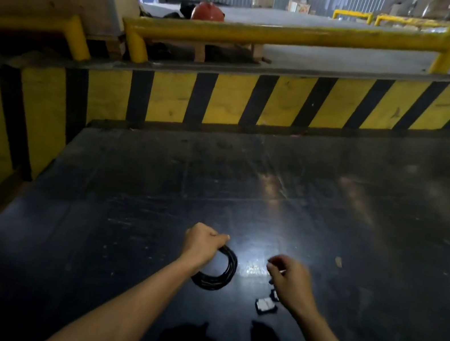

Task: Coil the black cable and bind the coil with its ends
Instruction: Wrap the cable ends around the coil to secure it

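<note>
Head view: left hand (pixel 202 244) partly hides cable coil (pixel 218 274).

Black cable (pixel 217 274): wound into round multi-loop coil, hanging below left hand (pixel 203 246), which grips its top.

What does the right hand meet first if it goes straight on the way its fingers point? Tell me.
Likely the black cable coil held in the left hand. The right hand points its fingertips leftward across the dark surface, and nothing shows in the gap between; depth is uncertain.
</note>
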`<action>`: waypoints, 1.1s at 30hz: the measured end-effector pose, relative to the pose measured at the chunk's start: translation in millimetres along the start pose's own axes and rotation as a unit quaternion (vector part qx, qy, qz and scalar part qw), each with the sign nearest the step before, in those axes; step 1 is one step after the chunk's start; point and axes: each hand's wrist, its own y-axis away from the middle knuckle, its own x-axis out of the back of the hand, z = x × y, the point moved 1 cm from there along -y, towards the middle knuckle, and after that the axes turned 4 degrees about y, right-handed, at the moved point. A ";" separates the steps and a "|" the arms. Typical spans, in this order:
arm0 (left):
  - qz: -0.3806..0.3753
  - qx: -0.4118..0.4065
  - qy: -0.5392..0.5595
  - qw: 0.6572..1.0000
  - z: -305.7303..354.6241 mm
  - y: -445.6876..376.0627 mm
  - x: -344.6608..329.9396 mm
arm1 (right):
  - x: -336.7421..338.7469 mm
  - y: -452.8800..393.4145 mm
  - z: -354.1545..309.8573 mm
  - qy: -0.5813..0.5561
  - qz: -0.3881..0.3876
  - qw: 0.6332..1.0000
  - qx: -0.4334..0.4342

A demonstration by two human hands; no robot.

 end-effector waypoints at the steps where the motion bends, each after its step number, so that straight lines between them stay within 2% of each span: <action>1: -0.005 -0.002 -0.024 1.000 -8.3 3.7 -0.3 | -4.9 3.1 10.7 0.061 -0.027 0.998 -0.003; 3: -0.015 -0.005 -0.065 0.998 -23.2 9.5 -2.1 | -17.7 12.1 25.9 0.175 -0.095 0.980 0.010; 5: -0.031 -0.002 -0.096 0.995 -33.7 14.8 -3.3 | -31.0 23.1 32.5 0.235 -0.154 0.959 0.027; 7: -0.061 0.001 -0.120 0.991 -42.2 19.4 -4.1 | -41.4 32.0 34.4 0.276 -0.181 0.943 0.040; 13: -0.142 0.017 -0.130 0.981 -54.7 30.6 0.8 | -54.7 38.1 39.9 0.350 -0.186 0.918 -0.001; 20: -0.174 0.004 -0.100 0.980 -47.0 36.9 15.9 | -50.1 39.8 38.6 0.298 -0.171 0.937 -0.054; 23: -0.182 -0.011 -0.099 0.978 -41.1 32.6 21.5 | -43.4 31.9 27.6 0.219 -0.147 0.964 -0.043; 26: -0.178 -0.008 -0.083 0.980 -31.2 24.0 28.5 | -23.7 16.4 -16.8 0.009 -0.090 0.994 -0.053; 29: -0.203 -0.031 -0.066 0.976 -8.9 14.9 35.7 | 0.9 -3.0 -61.6 -0.169 -0.067 0.982 -0.056; 33: -0.228 -0.081 -0.052 0.969 26.6 1.1 43.3 | 29.0 -14.9 -100.1 -0.214 -0.073 0.974 -0.006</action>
